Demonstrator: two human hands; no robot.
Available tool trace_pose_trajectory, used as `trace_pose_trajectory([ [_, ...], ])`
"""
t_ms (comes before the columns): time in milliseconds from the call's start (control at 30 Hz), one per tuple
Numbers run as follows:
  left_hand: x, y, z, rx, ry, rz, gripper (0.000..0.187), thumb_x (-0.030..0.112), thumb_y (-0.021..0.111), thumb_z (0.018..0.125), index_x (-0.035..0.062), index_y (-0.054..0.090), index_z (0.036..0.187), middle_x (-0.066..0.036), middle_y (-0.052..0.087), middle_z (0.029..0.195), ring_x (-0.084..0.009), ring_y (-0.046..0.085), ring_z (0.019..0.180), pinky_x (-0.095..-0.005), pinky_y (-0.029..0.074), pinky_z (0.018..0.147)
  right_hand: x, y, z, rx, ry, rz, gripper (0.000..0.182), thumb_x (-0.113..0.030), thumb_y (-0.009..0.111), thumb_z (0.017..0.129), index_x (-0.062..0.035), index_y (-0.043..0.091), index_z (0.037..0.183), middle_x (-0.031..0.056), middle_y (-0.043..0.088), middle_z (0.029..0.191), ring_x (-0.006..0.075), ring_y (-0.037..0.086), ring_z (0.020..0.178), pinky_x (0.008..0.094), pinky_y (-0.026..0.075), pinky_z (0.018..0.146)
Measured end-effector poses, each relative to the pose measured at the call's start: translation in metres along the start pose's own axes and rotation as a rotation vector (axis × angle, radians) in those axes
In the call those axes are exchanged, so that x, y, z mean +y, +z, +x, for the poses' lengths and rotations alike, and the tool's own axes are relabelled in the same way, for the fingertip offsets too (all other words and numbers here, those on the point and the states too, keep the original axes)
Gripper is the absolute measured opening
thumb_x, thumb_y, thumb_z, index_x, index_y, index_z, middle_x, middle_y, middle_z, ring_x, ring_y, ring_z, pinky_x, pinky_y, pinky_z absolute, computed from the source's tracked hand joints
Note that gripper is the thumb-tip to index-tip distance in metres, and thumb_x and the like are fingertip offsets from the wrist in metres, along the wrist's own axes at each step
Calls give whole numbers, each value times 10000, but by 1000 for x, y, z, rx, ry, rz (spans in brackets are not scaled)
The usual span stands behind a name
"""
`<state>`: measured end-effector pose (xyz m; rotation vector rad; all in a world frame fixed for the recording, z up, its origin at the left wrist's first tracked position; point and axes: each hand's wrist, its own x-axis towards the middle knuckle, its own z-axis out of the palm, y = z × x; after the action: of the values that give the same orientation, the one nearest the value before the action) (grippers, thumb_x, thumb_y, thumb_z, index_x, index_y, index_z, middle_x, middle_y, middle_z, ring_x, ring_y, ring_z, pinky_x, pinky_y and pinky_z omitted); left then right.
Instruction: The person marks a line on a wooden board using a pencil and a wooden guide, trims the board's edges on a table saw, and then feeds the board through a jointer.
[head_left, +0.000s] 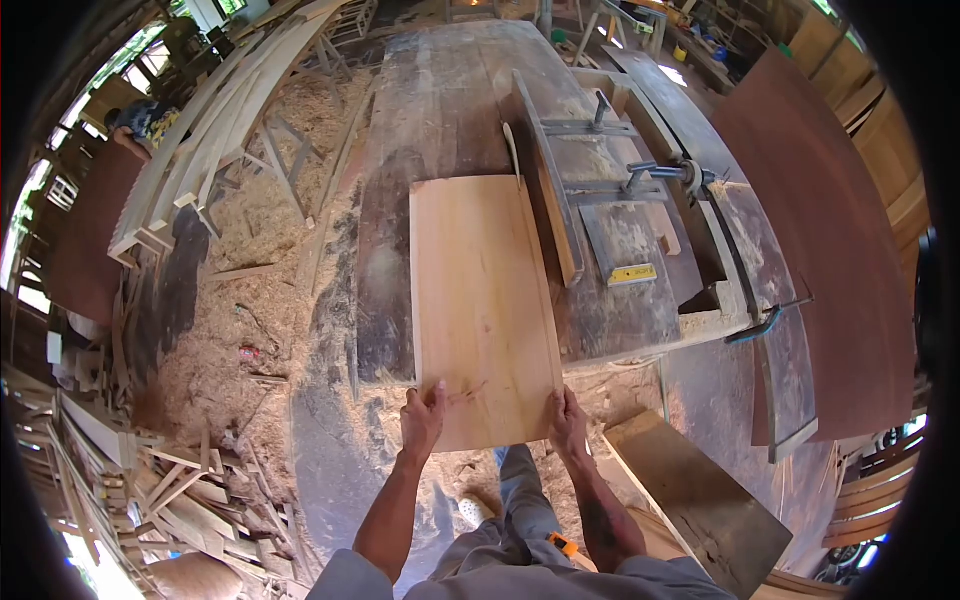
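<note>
A wide, pale wooden board point(480, 300) lies with its far part on the worn workbench point(430, 90), and its near end juts out toward my body. My left hand point(424, 418) grips the board's left edge close to the near corner, thumb on top. At the opposite edge, my right hand point(567, 420) holds the board the same way, fingers mostly tucked beneath. Just right of the board's far half stands a long upright fence point(548, 185) on the bench.
Metal clamps point(640, 178) and a yellow-marked tool point(632, 274) sit right of the fence. A dark-faced panel point(700, 505) leans by my right leg. Long planks point(225, 110) rest on trestles at left, near a bending person point(140, 125). Shavings point(250, 225) and scrap wood point(190, 490) cover the floor.
</note>
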<state>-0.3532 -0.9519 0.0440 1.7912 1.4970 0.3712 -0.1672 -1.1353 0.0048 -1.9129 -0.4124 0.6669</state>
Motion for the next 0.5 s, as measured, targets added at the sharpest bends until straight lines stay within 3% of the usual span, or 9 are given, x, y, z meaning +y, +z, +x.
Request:
trace_pose_trajectory([
  [133, 0, 2, 3, 13, 4, 2, 635, 551, 589, 901, -81, 536, 936, -263, 672, 786, -414, 690, 770, -459, 539, 663, 4, 0, 3, -12, 24, 11, 440, -352, 437, 1043, 10, 562, 1260, 75, 642, 1019, 123, 557, 960, 282, 460, 847],
  [367, -1, 1, 7, 7, 26, 38, 638, 552, 574, 910, -79, 518, 980, -242, 670, 734, -405, 692, 727, -449, 541, 650, 2, 3, 7, -2, -23, 77, 423, -338, 439, 1044, 9, 565, 1250, 74, 644, 1002, 118, 556, 950, 290, 466, 830],
  [433, 14, -7, 2, -81, -81, -66, 742, 568, 609, 884, -101, 455, 1165, -333, 630, 1044, -449, 643, 989, -502, 515, 787, -2, 2, 6, -11, 7, 51, 419, -338, 440, 1043, 14, 571, 1228, 58, 634, 953, 112, 548, 900, 292, 469, 782],
  [467, 11, -5, -4, -82, -80, -67, 742, 568, 609, 884, -101, 455, 1165, -333, 630, 1044, -449, 643, 989, -502, 515, 787, -4, 2, 5, -10, 6, 51, 419, -338, 440, 1043, 14, 571, 1228, 58, 634, 953, 112, 548, 900, 292, 469, 782],
  [500, 10, -6, -14, 36, 141, 98, 824, 578, 649, 846, -59, 379, 1295, -347, 470, 1243, -484, 501, 1155, -551, 455, 882, -7, 2, 4, 7, -12, 46, 414, -337, 440, 1043, 15, 575, 1214, 45, 623, 920, 106, 537, 869, 290, 465, 754],
])
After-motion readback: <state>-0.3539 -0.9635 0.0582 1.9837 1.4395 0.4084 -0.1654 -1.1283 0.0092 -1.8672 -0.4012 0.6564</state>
